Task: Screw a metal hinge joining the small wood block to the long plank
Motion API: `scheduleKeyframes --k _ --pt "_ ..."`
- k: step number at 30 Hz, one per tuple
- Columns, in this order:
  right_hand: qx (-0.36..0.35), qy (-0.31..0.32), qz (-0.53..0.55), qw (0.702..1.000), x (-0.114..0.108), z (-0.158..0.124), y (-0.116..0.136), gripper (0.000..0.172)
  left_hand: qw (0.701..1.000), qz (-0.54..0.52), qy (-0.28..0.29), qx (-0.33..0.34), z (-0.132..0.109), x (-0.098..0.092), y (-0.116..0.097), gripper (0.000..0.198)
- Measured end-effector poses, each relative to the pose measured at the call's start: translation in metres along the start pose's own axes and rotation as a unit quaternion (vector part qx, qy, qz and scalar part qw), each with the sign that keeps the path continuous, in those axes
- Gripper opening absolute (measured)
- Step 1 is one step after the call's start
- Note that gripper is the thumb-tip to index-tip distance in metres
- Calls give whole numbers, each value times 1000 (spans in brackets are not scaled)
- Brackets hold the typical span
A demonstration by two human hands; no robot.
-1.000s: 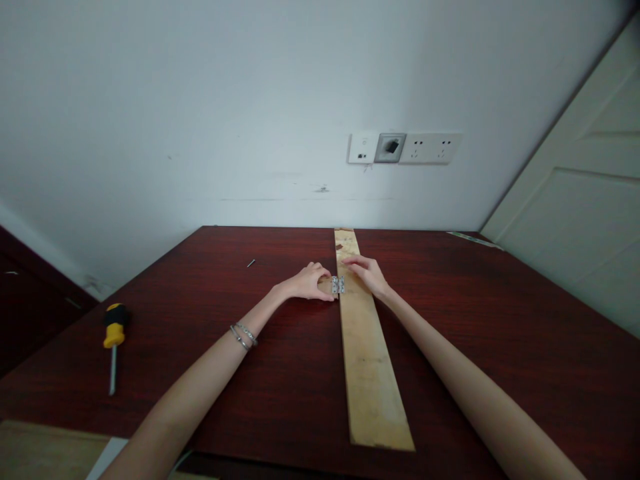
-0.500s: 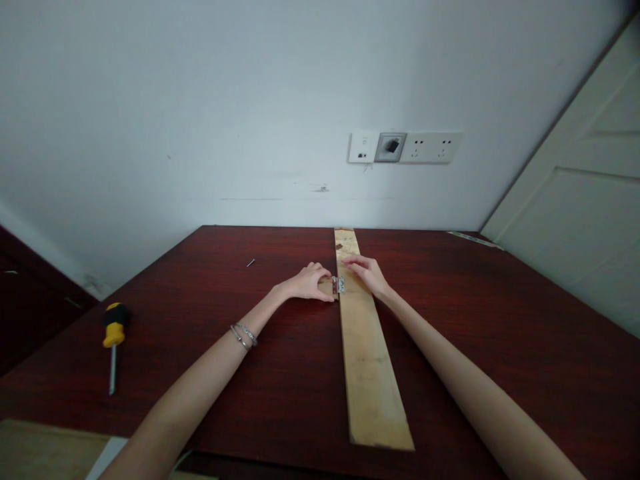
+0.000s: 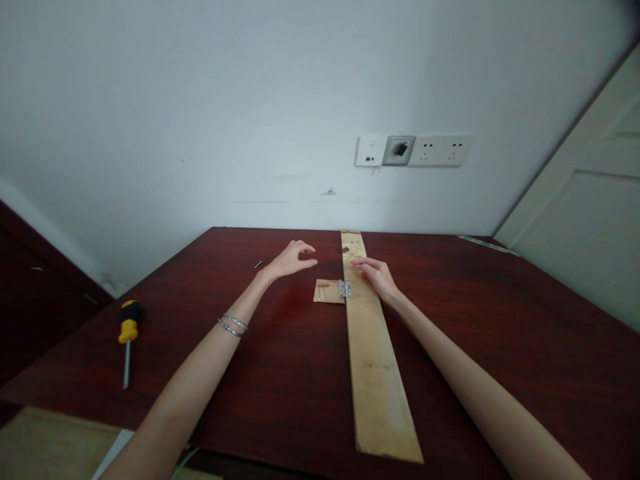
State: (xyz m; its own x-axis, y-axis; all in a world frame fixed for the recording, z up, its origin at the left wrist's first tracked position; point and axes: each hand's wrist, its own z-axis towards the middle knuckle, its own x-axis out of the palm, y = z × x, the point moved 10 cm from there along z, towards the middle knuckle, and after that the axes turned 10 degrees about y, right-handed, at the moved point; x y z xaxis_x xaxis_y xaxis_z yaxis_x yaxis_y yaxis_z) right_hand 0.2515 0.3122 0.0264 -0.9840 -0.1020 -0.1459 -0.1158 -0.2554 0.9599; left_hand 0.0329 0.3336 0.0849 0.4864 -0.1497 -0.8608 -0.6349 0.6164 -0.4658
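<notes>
Clearly, a screwdriver [image 3: 129, 332] with a black and yellow handle is laid well to the left of the plank [image 3: 379, 380]. Less far left of the plank, a small metal pin [image 3: 258, 264] is seen on the table [image 3: 270, 400]. Between pin and plank, the left hand [image 3: 290, 259] is held with thumb and fingers parted, nothing being gripped. A small wood block [image 3: 326, 291] is set just beside the plank's left edge, with a hinge [image 3: 345, 288] laid across both. Over the plank, beyond the hinge, the right hand [image 3: 379, 275] is held with fingers bent; whether anything is pinched cannot be told.
</notes>
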Motion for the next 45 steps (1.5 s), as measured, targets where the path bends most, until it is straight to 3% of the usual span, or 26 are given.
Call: scheduleKeyframes --k 2,4,7,11,15,24,30,34,39,45 --pt "9 -6 18 1000 -2 2 -6 26 996 19 -48 -74 -8 -34 35 29" --pt "13 -10 37 999 -4 4 -12 26 982 68 -56 -168 -20 -60 74 22" --pt "17 -14 58 998 -6 6 -17 25 968 95 -54 -227 -40 -87 117 17" --pt "25 -13 73 997 -6 7 -21 25 957 100 -11 -273 -62 -90 158 11" --pt "29 -12 81 996 -6 6 -23 24 951 91 32 -295 -70 -77 177 12" --pt "31 -16 79 996 -7 6 -23 23 939 81 79 -324 -66 -50 183 6" --pt "25 -12 68 997 -5 5 -19 25 935 77 59 -341 -68 -49 184 3" --pt "20 -10 59 998 -4 6 -18 26 946 56 28 -318 -68 -51 179 3" --pt "18 -13 42 999 -2 4 -12 27 969 -20 -49 -240 -57 -53 157 7" --pt "-18 -15 3 1000 12 3 21 26 968 -146 -155 -136 -19 -49 101 26"
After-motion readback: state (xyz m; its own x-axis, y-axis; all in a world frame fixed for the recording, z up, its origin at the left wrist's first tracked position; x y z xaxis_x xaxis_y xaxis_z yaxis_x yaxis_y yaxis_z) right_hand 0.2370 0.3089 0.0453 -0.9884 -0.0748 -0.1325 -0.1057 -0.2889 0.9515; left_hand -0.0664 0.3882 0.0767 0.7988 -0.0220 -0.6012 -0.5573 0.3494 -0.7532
